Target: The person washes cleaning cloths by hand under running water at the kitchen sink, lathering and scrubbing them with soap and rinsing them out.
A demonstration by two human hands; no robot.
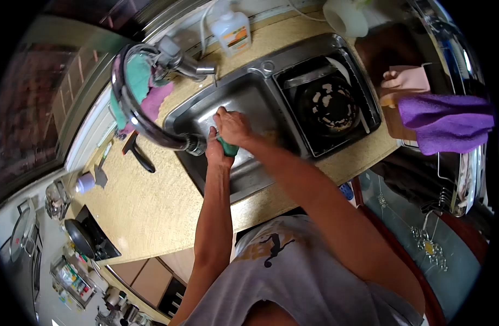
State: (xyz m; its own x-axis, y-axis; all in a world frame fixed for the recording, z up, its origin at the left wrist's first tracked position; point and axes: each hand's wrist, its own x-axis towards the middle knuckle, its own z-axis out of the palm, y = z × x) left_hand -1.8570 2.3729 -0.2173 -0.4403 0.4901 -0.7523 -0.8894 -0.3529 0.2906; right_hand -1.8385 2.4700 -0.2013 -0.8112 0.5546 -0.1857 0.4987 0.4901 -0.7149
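Both of my hands are close together over the left basin of the steel sink point(178, 117). My left hand point(219, 151) is closed around a dark green rounded object point(228, 146), most of which the fingers hide; its kind cannot be made out. My right hand point(233, 128) lies against the left one at the object's upper end, fingers curled in. What those fingers grip is hidden. Just left of my hands hangs the spray head of the curved chrome faucet point(196, 145).
A black pan point(330, 106) with worn patches sits in a dark rack point(309, 151) over the right basin. Behind the sink stands a soap bottle point(231, 31). A black-handled tool point(139, 154) lies on the counter point(151, 209). A purple towel point(448, 120) hangs at right.
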